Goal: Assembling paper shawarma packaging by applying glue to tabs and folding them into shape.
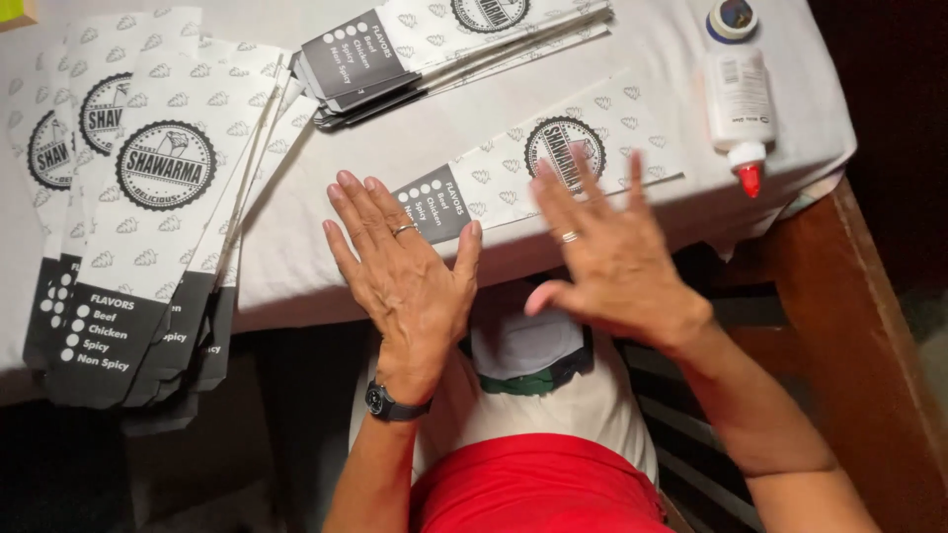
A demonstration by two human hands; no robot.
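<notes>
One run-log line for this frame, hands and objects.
left hand: flat, open, beside bag | right hand: open, fingers spread on paper bag | bag stacks left | glue bottle right

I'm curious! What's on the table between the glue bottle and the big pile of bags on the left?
Head view: the flat paper bag under both hands, plus bare white tablecloth.

The bags (533, 168) are white with small grey repeated motifs, a black round emblem and a dark grey end band with white dots. At upper right, the glue bottle (738, 94) is white with a red tip. The tablecloth (395, 148) is white.
</notes>
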